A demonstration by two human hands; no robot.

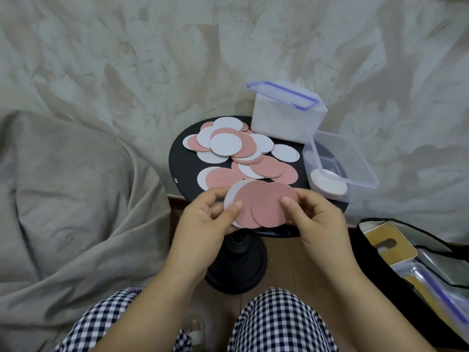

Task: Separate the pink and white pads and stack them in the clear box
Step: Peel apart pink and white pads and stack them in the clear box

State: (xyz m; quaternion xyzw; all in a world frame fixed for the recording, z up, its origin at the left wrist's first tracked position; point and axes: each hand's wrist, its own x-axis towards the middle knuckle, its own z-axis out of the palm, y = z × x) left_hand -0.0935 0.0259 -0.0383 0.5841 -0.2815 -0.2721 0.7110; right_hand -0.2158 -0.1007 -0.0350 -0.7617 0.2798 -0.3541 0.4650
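- The left hand [205,219] pinches the held pads [245,203] at their left edge, with the thumb on a pink face and the fingers curled behind. A white pad [231,196] peeks out at the back.
- The right hand [312,217] pinches the front pink pad [272,208] at its right edge, thumb on top.
- The fan hangs over the near rim of the round black table [181,158], faces up toward the camera, spread left to right.
- The clear box [355,158] sits to the right of the fan and beyond it, so the right hand is nearer and looks the likelier carrier.
- A white stack [327,185] lies in the box's near corner, and the loose pile [236,148] covers the table.
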